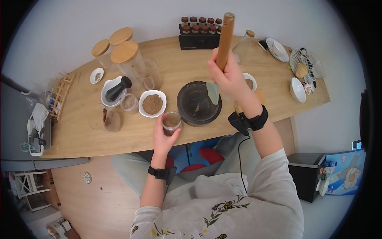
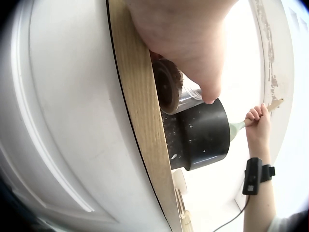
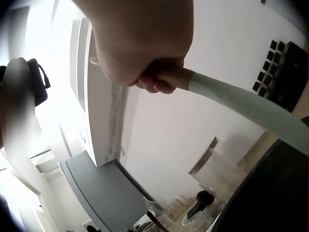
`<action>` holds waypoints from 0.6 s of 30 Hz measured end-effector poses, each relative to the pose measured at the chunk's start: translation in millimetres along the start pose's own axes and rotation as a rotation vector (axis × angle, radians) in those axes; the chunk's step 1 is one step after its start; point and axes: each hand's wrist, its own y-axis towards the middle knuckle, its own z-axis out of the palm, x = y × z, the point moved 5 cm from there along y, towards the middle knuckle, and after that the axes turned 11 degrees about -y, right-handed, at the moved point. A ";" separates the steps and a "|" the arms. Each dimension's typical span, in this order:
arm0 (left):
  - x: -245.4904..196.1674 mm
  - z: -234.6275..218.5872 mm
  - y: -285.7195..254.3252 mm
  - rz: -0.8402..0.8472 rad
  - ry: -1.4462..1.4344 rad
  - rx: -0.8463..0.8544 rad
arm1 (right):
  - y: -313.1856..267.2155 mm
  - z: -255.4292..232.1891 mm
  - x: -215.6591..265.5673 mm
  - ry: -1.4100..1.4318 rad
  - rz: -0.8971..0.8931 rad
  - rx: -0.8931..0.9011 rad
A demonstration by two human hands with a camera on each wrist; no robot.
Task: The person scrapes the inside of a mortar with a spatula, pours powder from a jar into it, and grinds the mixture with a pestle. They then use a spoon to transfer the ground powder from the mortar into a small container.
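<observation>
My right hand (image 1: 230,77) grips the wooden handle (image 1: 225,40) of a spatula, whose pale green head (image 1: 213,93) dips over the rim of a dark round bowl (image 1: 191,113). In the right wrist view the fingers curl round the handle just above the green part (image 3: 231,96). My left hand (image 1: 163,137) holds a small clear jar (image 1: 172,122) of brown powder, standing on the table left of the bowl, with thumb and fingers on its sides. The left wrist view shows the jar (image 2: 189,100) beside the black bowl (image 2: 207,135).
Left of the jar stand a white bowl of brown powder (image 1: 152,104), a small glass jar (image 1: 129,103), a white mortar with a black pestle (image 1: 115,91) and a glass pitcher (image 1: 113,120). Wooden-lidded jars (image 1: 125,52) and a spice rack (image 1: 200,41) stand behind. White bowls (image 1: 297,90) lie right.
</observation>
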 end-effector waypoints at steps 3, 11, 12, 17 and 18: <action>0.1 -0.1 -0.5 -0.003 0.009 0.005 | -6.2 14.1 -27.4 -0.042 0.016 -0.119; 0.6 0.6 -0.3 0.011 -0.013 0.006 | -0.1 11.0 5.1 0.030 -0.076 -0.169; 0.5 0.3 -0.2 0.013 -0.008 0.005 | 2.4 9.0 8.4 -0.011 -0.060 -0.158; -0.4 0.7 0.2 0.001 0.016 0.005 | -3.7 18.7 -14.7 -0.048 -0.013 -0.250; -1.2 0.6 0.8 0.004 0.024 0.006 | -1.4 15.1 -14.9 0.014 -0.015 -0.277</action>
